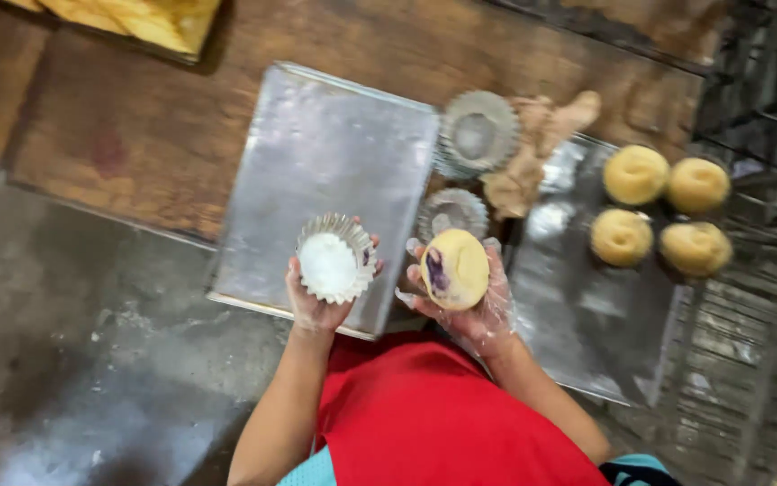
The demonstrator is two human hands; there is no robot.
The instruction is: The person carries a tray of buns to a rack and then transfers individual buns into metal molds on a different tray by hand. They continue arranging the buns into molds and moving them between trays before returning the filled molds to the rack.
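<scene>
Over the tray's (316, 153) near edge, left hand (316, 301) holds a mould (334, 258), right hand (469, 301) a dough ball (456, 268).

Both arms bare to above the elbow, no sleeves in view. Left hand (316, 301) w/ no clear glove, some white dusting on it. Right hand (474, 301) in a thin clear plastic glove, wrinkled, loose at the wrist. Red apron or top (424, 414) over the torso, smooth fabric. Teal cloth w/ dark trim shows at both lower edges, under the red.
</scene>
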